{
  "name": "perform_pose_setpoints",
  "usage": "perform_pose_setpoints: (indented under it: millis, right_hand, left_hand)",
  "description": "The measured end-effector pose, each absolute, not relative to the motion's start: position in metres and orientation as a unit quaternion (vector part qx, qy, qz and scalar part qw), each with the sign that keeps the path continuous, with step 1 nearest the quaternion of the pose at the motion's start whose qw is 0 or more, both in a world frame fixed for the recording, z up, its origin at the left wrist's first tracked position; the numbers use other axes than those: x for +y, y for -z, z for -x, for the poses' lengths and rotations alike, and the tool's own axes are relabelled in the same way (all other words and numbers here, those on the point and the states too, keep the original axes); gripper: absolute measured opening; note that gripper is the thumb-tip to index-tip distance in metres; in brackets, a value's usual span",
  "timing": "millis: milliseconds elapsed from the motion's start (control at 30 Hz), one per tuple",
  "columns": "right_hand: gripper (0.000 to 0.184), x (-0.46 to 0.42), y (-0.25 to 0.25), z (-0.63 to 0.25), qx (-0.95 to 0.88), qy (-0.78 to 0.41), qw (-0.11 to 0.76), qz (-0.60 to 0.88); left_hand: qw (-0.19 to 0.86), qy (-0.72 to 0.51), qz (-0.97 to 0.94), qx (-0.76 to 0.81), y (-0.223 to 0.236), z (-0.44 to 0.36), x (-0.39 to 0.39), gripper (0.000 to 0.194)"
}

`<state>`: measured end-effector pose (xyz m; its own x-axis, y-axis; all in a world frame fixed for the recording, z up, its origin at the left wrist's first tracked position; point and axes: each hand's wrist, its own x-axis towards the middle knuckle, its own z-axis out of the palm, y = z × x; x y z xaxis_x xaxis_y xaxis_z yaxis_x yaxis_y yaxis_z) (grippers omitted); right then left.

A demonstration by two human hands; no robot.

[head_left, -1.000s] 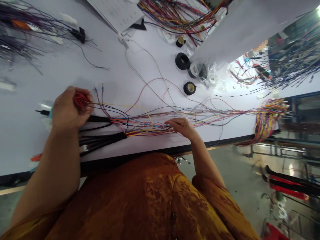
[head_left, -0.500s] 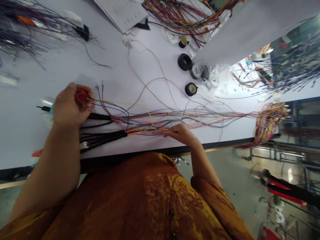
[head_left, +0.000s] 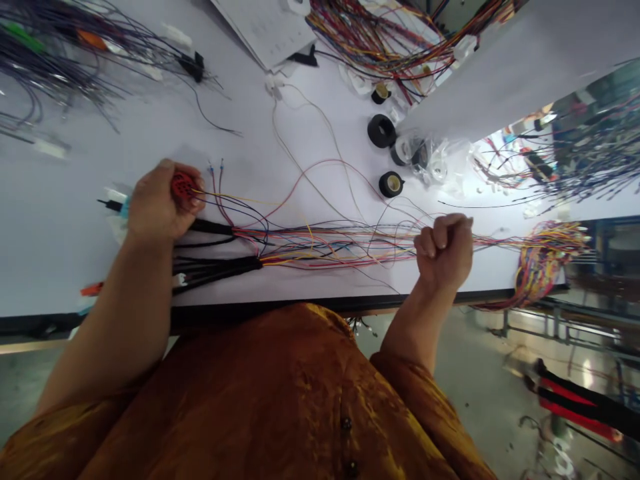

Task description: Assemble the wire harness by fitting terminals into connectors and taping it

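My left hand (head_left: 157, 203) is shut around a round red connector (head_left: 183, 188), which shows between the fingers. Black sleeved harness branches (head_left: 215, 267) run out beside that hand and fan into a long bundle of multicoloured wires (head_left: 330, 247) lying across the white table (head_left: 75, 253). My right hand (head_left: 444, 252) is a closed fist over the far part of the bundle. Any wire inside the fist is hidden. The bundle's far end curls into a tangle of coloured wire (head_left: 543, 267) near the table edge.
Black tape rolls (head_left: 381, 131) and a smaller roll (head_left: 391, 184) stand beyond the bundle, beside a clear plastic bag (head_left: 430, 160). A paper sheet (head_left: 265, 30) and more wire bundles (head_left: 390, 33) lie at the far side. The table's front edge (head_left: 300, 303) runs below my hands.
My right hand has slid rightward along the wires and closed into a raised fist. My left hand still grips the red connector, and the view has shifted slightly.
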<state>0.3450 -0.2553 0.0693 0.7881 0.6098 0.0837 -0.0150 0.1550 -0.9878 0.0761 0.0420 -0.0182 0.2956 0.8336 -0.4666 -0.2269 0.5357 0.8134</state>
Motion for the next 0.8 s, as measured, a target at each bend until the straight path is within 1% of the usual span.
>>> perform_pose_setpoints:
  millis: [133, 267, 467, 567, 633, 667, 733, 800]
  right_hand:
    - [0.02, -0.201, -0.095, -0.316, -0.35, -0.271, 0.62, 0.648]
    - [0.019, -0.127, -0.107, -0.301, -0.451, -0.365, 0.524, 0.623]
    - [0.012, -0.026, -0.098, -0.269, -0.483, -0.551, 0.31, 0.606]
    - [0.013, 0.004, -0.087, -0.25, -0.484, -0.604, 0.23, 0.59]
    - [0.017, 0.015, -0.079, -0.24, -0.495, -0.605, 0.196, 0.592]
    - [0.02, 0.019, -0.074, -0.236, -0.51, -0.585, 0.189, 0.601]
    - [0.026, 0.02, -0.065, -0.231, -0.563, -0.501, 0.195, 0.628]
    - [0.027, 0.017, -0.056, -0.227, -0.618, -0.381, 0.201, 0.657]
  left_hand:
    - [0.751, -0.333, -0.335, 0.462, 0.026, -0.075, 0.047, 0.043]
    - [0.757, -0.33, -0.33, 0.457, 0.03, -0.073, 0.049, 0.043]
    - [0.776, -0.327, -0.345, 0.413, 0.032, -0.068, 0.047, 0.036]
    - [0.785, -0.334, -0.346, 0.39, 0.034, -0.068, 0.047, 0.031]
    - [0.789, -0.343, -0.35, 0.371, 0.037, -0.068, 0.047, 0.03]
    - [0.791, -0.349, -0.351, 0.361, 0.038, -0.068, 0.047, 0.03]
    - [0.795, -0.356, -0.35, 0.344, 0.04, -0.067, 0.047, 0.032]
    - [0.799, -0.358, -0.351, 0.333, 0.04, -0.067, 0.047, 0.036]
